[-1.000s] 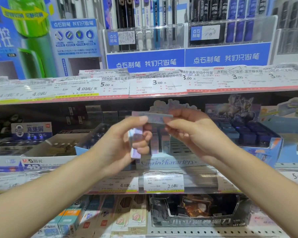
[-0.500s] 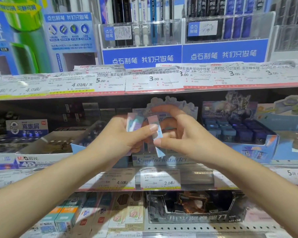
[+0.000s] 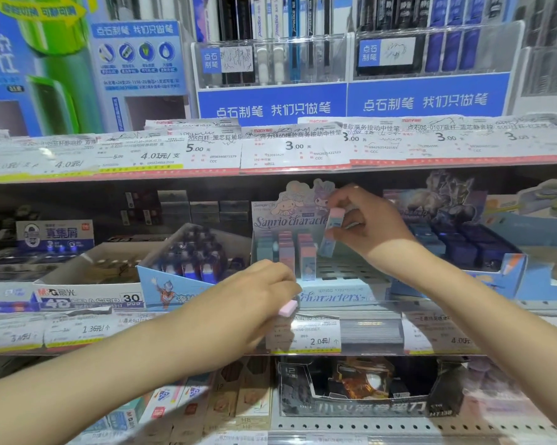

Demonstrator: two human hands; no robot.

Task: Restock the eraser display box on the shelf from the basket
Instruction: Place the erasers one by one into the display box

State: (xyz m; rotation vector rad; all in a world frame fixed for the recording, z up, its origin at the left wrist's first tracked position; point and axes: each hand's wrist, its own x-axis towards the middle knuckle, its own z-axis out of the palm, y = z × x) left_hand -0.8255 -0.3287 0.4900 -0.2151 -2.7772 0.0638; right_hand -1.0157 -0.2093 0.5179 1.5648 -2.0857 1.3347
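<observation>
Item: eraser display box (image 3: pixel 335 293), centre of frame on the middle shelf (image 3: pixel 367 311); I count three short rows of pink-and-blue erasers (image 3: pixel 307 258) standing upright at its left, with the gridded slots to the right showing bare. Right hand (image 3: pixel 370 226), centre right: fingers pinched on one pink-and-blue eraser (image 3: pixel 335 220), just above the box; a second eraser seems to hang below it, unclear. Long axis near vertical, tilted slightly, pink end up toward the top of the frame. Left hand (image 3: pixel 258 293), lower centre: closed over a pink eraser (image 3: pixel 288 308), end poking out toward lower right; how many it grips I cannot tell. Basket: not in view. My judgement of the step: seat the right hand's eraser in the next free slot beside the standing rows. Done well, I would square it upright before lowering, matching its neighbours.
</observation>
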